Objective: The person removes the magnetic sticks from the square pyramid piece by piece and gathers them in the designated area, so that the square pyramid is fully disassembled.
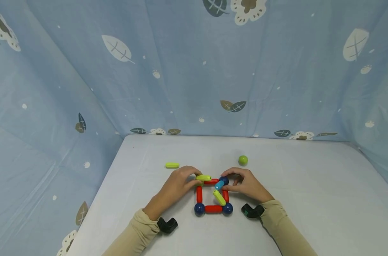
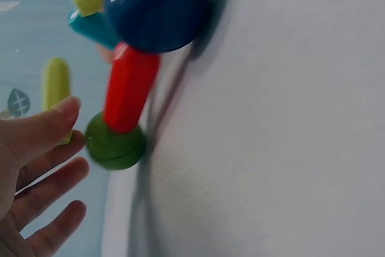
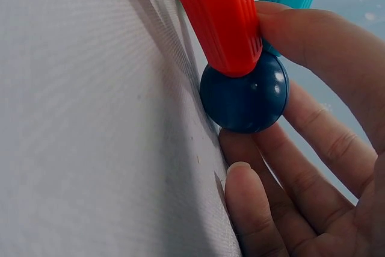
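Curling around a blue ball (image 1: 224, 180), right hand (image 1: 246, 185) fingers pinch it; left hand (image 1: 177, 185) fingers pinch a green rod (image 1: 203, 177).

A square frame of rods and balls (image 1: 213, 209) lies on the table (image 1: 309, 199), near its front edge. The left hand (image 1: 177, 186) sits at the frame's 10 o'clock corner, the right hand (image 1: 246, 185) at its 2 o'clock corner. A loose rod (image 1: 172, 165) lies further out at 10 o'clock, a loose ball (image 1: 243, 160) at 1 o'clock.
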### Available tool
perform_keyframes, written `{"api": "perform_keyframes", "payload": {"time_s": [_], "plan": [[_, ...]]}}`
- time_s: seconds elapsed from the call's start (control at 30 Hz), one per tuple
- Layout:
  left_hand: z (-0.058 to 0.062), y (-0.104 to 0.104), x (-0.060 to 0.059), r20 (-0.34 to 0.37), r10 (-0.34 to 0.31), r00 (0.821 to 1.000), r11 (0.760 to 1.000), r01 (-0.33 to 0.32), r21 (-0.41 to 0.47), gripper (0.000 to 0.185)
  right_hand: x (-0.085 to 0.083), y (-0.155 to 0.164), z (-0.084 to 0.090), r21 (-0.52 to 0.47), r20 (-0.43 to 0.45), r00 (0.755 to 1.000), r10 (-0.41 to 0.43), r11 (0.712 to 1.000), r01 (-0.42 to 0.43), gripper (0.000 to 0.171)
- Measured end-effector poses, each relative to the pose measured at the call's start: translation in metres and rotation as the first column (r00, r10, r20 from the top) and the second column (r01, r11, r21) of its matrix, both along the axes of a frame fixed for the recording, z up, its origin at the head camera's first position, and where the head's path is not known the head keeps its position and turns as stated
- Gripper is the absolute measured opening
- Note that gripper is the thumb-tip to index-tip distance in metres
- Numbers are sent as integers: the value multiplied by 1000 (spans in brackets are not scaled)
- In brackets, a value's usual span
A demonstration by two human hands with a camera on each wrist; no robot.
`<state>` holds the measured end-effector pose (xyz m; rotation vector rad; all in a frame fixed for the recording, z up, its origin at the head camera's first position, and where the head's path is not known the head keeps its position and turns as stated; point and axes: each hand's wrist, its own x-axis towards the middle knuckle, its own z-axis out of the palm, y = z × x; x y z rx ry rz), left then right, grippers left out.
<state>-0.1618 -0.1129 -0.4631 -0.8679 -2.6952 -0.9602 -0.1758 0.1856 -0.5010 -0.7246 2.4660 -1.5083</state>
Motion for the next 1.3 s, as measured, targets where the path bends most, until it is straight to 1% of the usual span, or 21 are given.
{"api": "perform_keyframes", "payload": {"time_s": [0.17, 0.3, 0.5, 0.6, 0.73, 0.83, 0.93, 1.13, 1.3], "plan": [[8, -13, -2, -21, 46, 999, 999, -45, 15, 23, 1, -2, -3, 14, 19, 1000, -19, 1000, 19, 36], [9, -30, -5, -14, 100, 995, 994, -99, 38, 23, 3, -3, -5, 23, 30, 999, -33, 999, 32, 36], [5, -65, -6, 29, 166, 986, 985, -167, 32, 26, 3, -6, -5, 12, 36, 999, -21, 1000, 21, 36], [2, -83, -8, 53, 194, 980, 980, -196, 26, 28, 4, -6, -5, 19, 43, 999, -22, 1000, 21, 36], [-4, -104, -11, 105, 229, 968, 973, -231, 8, 28, 4, -5, -5, 28, 39, 999, -22, 999, 21, 36], [-7, -115, -14, 142, 230, 963, 973, -232, -1, 28, 5, -4, -4, 32, 39, 999, -27, 999, 26, 36], [-9, -122, -18, 159, 220, 962, 975, -223, -2, 27, 5, -3, -1, 31, 39, 999, -32, 999, 30, 37], [-13, -128, -24, 143, 213, 967, 976, -216, 2, 26, 3, -2, 1, 26, 25, 999, -26, 999, 26, 37], [-16, -128, -26, 124, 207, 970, 978, -209, 2, 26, 2, -1, 1, 15, 6, 1000, -18, 1000, 18, 37]]}}
